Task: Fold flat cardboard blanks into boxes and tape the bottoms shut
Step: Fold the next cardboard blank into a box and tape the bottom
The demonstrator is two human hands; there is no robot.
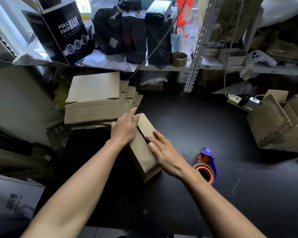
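A small brown cardboard box (143, 152) stands on the black table (196, 121), its folded flaps facing up with a dark seam between them. My left hand (124, 128) lies flat on the left flap, fingers straight and pointing away from me. My right hand (163, 153) presses flat on the right flap beside the seam. A blue and orange tape dispenser (207, 166) lies on the table just right of my right wrist. A stack of flat cardboard blanks (93, 98) sits at the table's back left.
A torn open cardboard box (280, 126) stands at the right edge. A metal shelf (213, 67) behind the table holds a black "Full Face Mask" carton (64, 30), dark bags, a tape roll (179, 59) and clutter. More flattened cardboard lies at the lower left.
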